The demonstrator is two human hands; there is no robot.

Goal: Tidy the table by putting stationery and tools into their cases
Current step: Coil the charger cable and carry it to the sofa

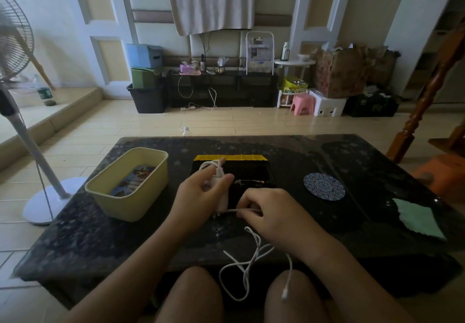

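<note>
The fingers (224, 178) of the left hand (198, 197) are curled round a white charger plug (222, 199), which is held just above the dark stone table (100, 234) with its prongs pointed down and toward the person. The right hand (273, 212) is closed in a pinch on the white cable (254, 254) just beside those prongs. A few turns of cable are seen looped over the far end of the plug. The remainder is draped off the near table edge in loose tangles over the lap, and the small connector (285, 295) hangs free at its end.

Just beyond the hands lies an open black case with a yellow far edge (230, 158). A small item can be made out inside it, but what it is cannot be told. A yellow tub (141, 197) stands to the left, and a patterned coaster (324, 186) and a green cloth (417, 218) lie to the right.

The plug is judged light, hard and smooth, so it is best taken across its flat sides, clear of the prongs. The cable is thin, limp and springy, and wound turns are likely to slip off unless they are pinned under a thumb. The joint at the connector is probably the weakest spot, so the cable should be gripped along its length and not pulled by that end.
</note>
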